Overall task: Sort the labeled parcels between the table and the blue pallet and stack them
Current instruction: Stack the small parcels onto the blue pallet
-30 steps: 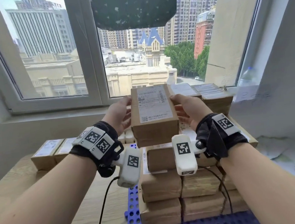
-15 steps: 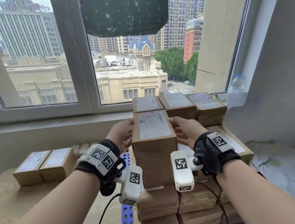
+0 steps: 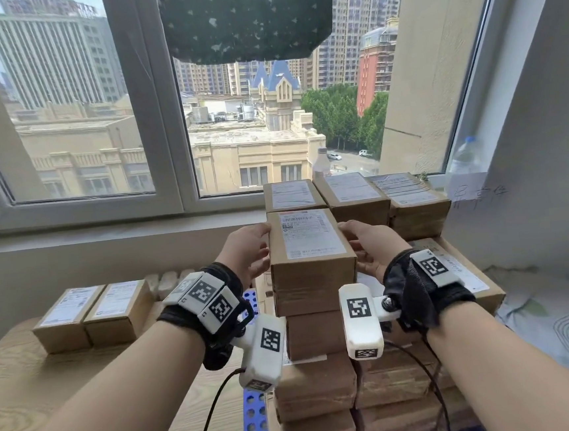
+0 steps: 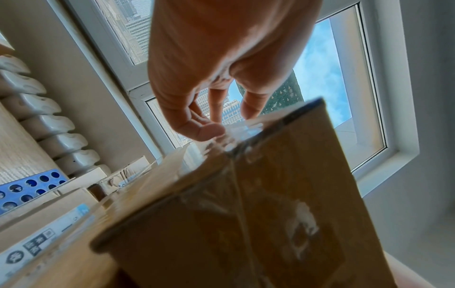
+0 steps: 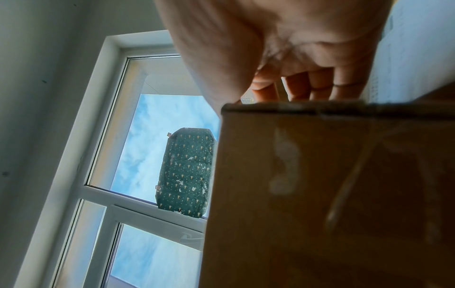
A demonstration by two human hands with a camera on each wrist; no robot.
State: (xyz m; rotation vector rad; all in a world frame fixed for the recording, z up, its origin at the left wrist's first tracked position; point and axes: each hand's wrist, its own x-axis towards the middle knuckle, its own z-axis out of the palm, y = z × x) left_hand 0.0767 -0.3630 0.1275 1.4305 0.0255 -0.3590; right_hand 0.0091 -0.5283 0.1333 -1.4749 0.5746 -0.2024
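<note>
A brown parcel (image 3: pixel 310 247) with a white label on top sits on the front stack of parcels (image 3: pixel 315 381) on the blue pallet (image 3: pixel 256 424). My left hand (image 3: pixel 262 248) holds its left side, thumb at the top edge. My right hand (image 3: pixel 352 243) holds its right side the same way. In the left wrist view, my left hand (image 4: pixel 221 120) touches the top corner of the parcel (image 4: pixel 246 214) with its thumb. In the right wrist view, my right hand (image 5: pixel 283 93) reaches over the edge of the parcel (image 5: pixel 320 194), which hides the fingertips.
Three labeled parcels (image 3: pixel 350 192) top the stacks behind, under the window. Two more parcels (image 3: pixel 92 314) lie side by side on the wooden table (image 3: pixel 33 392) at the left. A flat parcel (image 3: pixel 471 278) lies to the right; a bottle (image 3: pixel 465 158) stands on the sill.
Both hands have lowered the parcel from chest height, label tilted toward me, down flat onto the front stack. The grip on its sides stays the same.
</note>
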